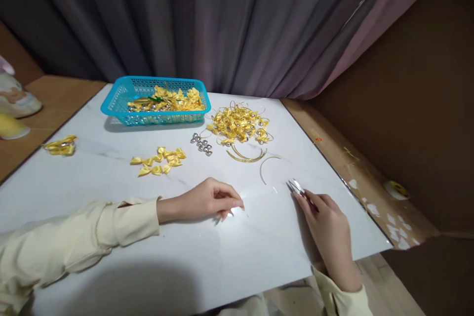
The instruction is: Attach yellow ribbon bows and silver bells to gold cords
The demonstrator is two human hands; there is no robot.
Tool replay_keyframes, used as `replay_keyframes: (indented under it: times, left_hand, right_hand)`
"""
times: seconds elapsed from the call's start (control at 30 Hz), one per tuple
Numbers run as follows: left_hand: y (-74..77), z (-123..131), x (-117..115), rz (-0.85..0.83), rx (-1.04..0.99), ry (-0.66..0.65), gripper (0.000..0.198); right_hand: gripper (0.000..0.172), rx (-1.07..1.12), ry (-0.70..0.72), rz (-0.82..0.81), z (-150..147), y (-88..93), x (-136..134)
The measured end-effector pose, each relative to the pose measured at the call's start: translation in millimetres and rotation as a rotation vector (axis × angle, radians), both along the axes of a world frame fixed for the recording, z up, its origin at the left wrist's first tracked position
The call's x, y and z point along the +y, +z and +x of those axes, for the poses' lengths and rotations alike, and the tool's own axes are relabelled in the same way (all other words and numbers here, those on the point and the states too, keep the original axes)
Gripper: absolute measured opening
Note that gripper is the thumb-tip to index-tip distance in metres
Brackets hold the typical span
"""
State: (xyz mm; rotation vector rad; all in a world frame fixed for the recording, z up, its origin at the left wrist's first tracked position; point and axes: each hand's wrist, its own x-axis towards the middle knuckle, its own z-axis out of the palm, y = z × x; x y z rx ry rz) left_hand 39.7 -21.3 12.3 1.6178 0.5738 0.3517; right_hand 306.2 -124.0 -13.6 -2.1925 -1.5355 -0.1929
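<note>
My left hand [209, 201] is just over the white tabletop with thumb and fingers pinched together. Whatever is between the fingertips is too small to make out. In my right hand [328, 227] is a pair of thread snips [295, 186], the blades pointing up and left, slightly apart. A curved pale cord [262, 168] lies beyond the snips, and a short clear snippet [274, 190] is close to their tips. Farther back are several gold cords [246, 159], a cluster of silver bells [202, 144] and loose yellow satin bows [163, 161].
At the back stands a blue plastic basket [155, 117] holding yellow bows and silver bells. Beside it is a heap of bows with cord loops [237, 123]. A small bundle of bows [61, 145] lies at left. A tape roll [397, 190] sits beyond the table's right edge.
</note>
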Motion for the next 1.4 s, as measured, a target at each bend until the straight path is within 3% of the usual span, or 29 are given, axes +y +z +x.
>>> replay_keyframes:
  times: [0.07, 0.13, 0.2, 0.23, 0.3, 0.4, 0.47, 0.53, 0.6, 0.67, 0.77, 0.87, 0.97, 1.13, 1.23, 1.33, 1.4]
  left_hand:
    - [3.3, -0.2, 3.4, 0.271, -0.088, 0.129, 0.020]
    - [8.7, -3.2, 6.9, 0.652, -0.223, 0.233, 0.017]
    - [16.2, -9.1, 8.2, 0.968, -0.320, 0.244, 0.014]
    - [20.6, -12.7, 7.2, 1.057, -0.325, 0.214, 0.016]
    - [29.6, -18.8, 1.9, 1.080, -0.274, 0.106, 0.022]
    - [37.6, -21.0, -11.0, 0.935, -0.221, -0.133, 0.018]
    - [34.0, -17.4, -19.2, 0.961, -0.285, -0.328, 0.011]
    - [22.4, -12.1, -25.2, 1.114, -0.388, -0.458, 0.023]
    - [6.4, -7.6, -28.6, 1.330, -0.513, -0.555, 0.028]
    - [-8.1, -4.9, -29.9, 1.551, -0.611, -0.516, 0.029]
    - [-19.3, -3.7, -30.5, 1.670, -0.630, -0.404, 0.026]
    - [-20.0, -4.4, -31.5, 1.680, -0.609, -0.332, 0.026]
    - [-18.8, -5.6, -31.8, 1.684, -0.597, -0.325, 0.026]
    - [-17.3, -4.6, -28.2, 1.696, -0.565, -0.400, 0.026]
    - [-8.8, -6.1, -27.3, 1.693, -0.520, -0.458, 0.028]
    - [7.7, -23.8, -23.5, 1.538, -0.352, -0.486, 0.021]
    - [18.5, -49.2, -15.4, 1.348, -0.123, -0.393, 0.013]
  right_hand:
    - [0.072, -0.066, 0.033, 0.014, 6.0, -2.0, 4.9]
    - [0.074, -0.032, 0.049, 0.073, -0.9, 2.3, 5.1]
    - [0.070, 0.167, 0.037, 0.146, -22.8, 12.0, -0.5]
    - [0.062, 0.373, 0.004, 0.150, -38.6, 17.7, -5.0]
    - [0.050, 0.931, 0.027, -0.073, -75.4, 28.0, -14.0]
    - [0.056, 1.781, 0.292, -0.379, -123.8, 35.5, -18.5]
    - [0.042, 2.104, 0.280, -0.431, -140.8, 36.1, -13.0]
    - [0.034, 2.263, 0.211, -0.484, -145.6, 35.7, -4.1]
    - [0.029, 2.321, 0.195, -0.506, -143.0, 34.9, 3.5]
    - [0.021, 2.342, 0.200, -0.459, -138.1, 32.9, 7.9]
    - [0.015, 2.355, 0.120, -0.410, -130.6, 27.6, 10.0]
    - [0.016, 2.319, 0.080, -0.349, -122.1, 22.6, 11.7]
    - [0.018, 2.199, 0.131, -0.247, -111.6, 21.0, 14.4]
    - [0.025, 1.990, 0.168, -0.113, -98.0, 25.3, 15.7]
    - [0.025, 1.919, 0.139, -0.072, -94.4, 28.6, 13.7]
    - [0.025, 1.863, 0.101, -0.056, -91.6, 31.0, 10.7]
    - [0.020, 1.825, 0.086, -0.061, -89.5, 32.0, 8.4]
